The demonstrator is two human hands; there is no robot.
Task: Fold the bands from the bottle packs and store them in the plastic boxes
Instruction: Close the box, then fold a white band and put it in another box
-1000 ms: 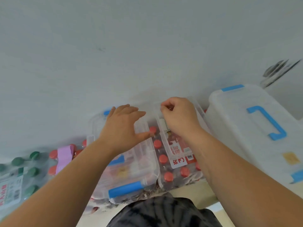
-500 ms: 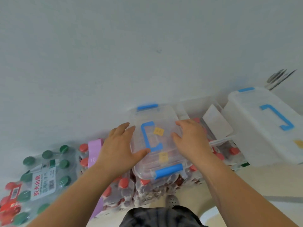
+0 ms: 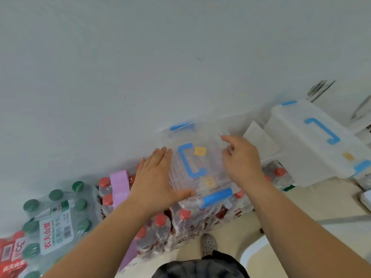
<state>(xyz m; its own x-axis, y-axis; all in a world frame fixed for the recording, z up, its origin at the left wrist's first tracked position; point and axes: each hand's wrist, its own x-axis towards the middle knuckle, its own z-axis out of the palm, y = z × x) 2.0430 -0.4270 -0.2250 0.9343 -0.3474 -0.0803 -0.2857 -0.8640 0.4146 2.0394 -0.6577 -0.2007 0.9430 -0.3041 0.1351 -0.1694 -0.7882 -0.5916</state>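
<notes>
Small clear box (image 3: 202,167) sits on the red-cap packs (image 3: 160,233), back edge tight to the wall (image 3: 140,67), so there's no pass behind. Left hand (image 3: 154,181) covers its left edge, right hand (image 3: 243,159) its right edge. Lid centre is reachable from above. Big lidded box (image 3: 313,141) and a white sheet (image 3: 261,139) crowd the packs' right end. Floor (image 3: 301,201) in front gives approach room.
</notes>
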